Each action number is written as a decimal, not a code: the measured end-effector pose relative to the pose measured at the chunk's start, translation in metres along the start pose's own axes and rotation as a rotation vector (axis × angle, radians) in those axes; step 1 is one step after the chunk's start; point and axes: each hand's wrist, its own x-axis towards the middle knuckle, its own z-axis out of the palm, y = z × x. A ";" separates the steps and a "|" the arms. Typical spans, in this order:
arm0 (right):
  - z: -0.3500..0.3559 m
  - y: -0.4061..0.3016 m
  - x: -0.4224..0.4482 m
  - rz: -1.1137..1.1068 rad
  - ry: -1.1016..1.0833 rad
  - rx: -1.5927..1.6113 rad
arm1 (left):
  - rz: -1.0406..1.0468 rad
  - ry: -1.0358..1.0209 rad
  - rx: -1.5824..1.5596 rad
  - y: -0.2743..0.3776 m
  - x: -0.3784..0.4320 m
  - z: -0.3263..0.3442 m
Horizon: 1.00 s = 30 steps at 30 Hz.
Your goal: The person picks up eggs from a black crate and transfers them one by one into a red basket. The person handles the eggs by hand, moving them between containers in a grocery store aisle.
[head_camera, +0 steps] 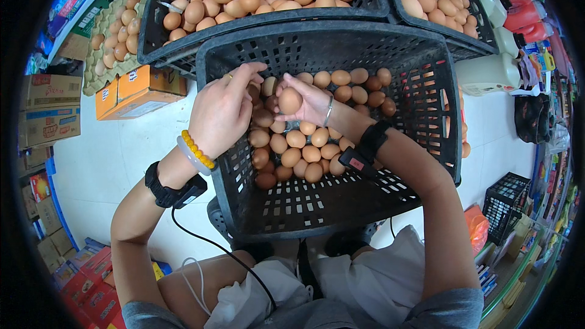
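Note:
A black perforated plastic crate (320,219) stands before me with many brown eggs (295,139) across its bottom. Inside it, my right hand (307,100) is palm up with a brown egg (290,101) resting at the fingers. My left hand (224,109) is over the crate's left side, back upward, its fingers extended toward some eggs at the upper left. Its fingertips partly overlap those eggs, so whether it grips one cannot be told.
Beyond the crate are two more black crates heaped with eggs (250,1). An egg tray (137,61) lies on an orange carton (137,91) at the left. White jugs (486,73) stand at the right, with a small black basket (505,205) lower down.

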 end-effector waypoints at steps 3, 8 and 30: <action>0.003 0.010 0.011 0.011 0.172 -0.213 | -0.001 -0.008 0.007 -0.002 -0.001 0.000; 0.010 0.021 0.024 -0.057 0.286 -1.164 | 0.002 -0.011 0.008 -0.002 0.000 0.000; 0.034 -0.012 0.008 0.074 -0.085 -0.900 | 0.007 -0.003 0.019 0.003 0.000 -0.002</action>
